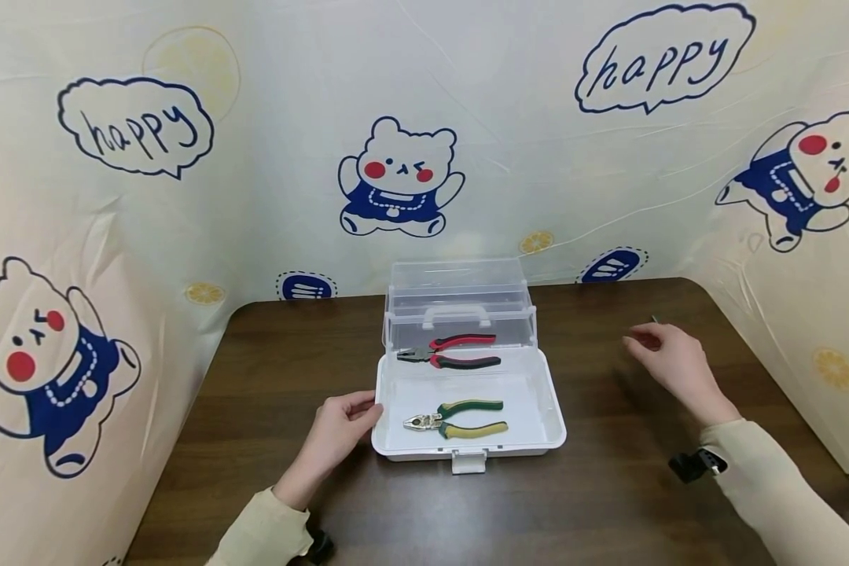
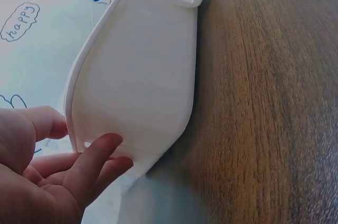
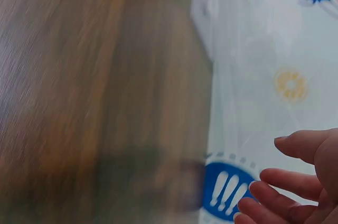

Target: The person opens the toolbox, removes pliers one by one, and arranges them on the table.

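A white plastic toolbox (image 1: 467, 452) stands with its clear lid (image 1: 460, 295) tilted back. Inside lie pliers with red and black handles (image 1: 464, 363) toward the back, and pliers with green and yellow handles (image 1: 475, 431) nearer the front. My left hand (image 1: 343, 428) holds the toolbox at its left side, thumb at the rim and fingers against the outer wall, as the left wrist view shows. To the right of the toolbox, my right hand (image 1: 668, 358) is over the table, fingers loosely bent and nothing between them in the right wrist view (image 3: 296, 182).
The brown wooden table (image 1: 290, 346) reaches back to a patterned cloth (image 1: 276, 189), which also hangs at both sides. A latch (image 1: 468, 462) juts out from the toolbox's front. A small, thin dark tip (image 1: 654, 319) shows just behind my right hand.
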`<state>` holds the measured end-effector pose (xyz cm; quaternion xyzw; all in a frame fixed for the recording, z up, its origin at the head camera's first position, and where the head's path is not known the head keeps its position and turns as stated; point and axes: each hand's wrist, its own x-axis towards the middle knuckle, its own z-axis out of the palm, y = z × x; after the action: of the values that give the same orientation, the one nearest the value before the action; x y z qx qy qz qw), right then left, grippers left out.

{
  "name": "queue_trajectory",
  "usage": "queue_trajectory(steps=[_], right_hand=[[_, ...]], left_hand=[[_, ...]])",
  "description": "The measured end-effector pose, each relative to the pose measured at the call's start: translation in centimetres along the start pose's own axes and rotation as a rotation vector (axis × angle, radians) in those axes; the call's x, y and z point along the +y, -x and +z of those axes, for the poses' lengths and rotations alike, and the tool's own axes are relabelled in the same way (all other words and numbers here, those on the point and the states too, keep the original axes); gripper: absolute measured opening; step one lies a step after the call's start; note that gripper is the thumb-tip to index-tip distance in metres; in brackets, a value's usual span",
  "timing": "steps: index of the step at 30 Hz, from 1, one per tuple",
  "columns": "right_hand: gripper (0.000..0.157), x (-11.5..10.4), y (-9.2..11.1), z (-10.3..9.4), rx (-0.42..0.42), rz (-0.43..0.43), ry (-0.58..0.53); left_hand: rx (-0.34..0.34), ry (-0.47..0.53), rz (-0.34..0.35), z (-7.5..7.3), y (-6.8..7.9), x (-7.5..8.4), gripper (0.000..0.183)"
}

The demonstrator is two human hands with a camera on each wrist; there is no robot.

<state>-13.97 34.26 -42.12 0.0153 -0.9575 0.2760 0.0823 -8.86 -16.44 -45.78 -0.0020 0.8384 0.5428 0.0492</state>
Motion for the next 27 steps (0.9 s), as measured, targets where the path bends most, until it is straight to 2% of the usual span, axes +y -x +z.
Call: queue_trajectory(steps=[13,21,27], right_hand=[[0.039,-6.9,0.1,1.3,-0.055,-0.114,-0.058],[0.033,-9.9,0.1,2.1,-0.052,-0.178,-0.090],[0.033,-11.8,-0.2,2.9,-0.087,-0.224,-0.113]], left_hand=[[0.008,-0.006,0.010,0.0,0.0,-0.1,0.026],[0.013,-0.006,0.011,0.1,0.1,0.0,0.026],[0.015,-0.014,0.007,0.1,0.0,0.1,0.026]])
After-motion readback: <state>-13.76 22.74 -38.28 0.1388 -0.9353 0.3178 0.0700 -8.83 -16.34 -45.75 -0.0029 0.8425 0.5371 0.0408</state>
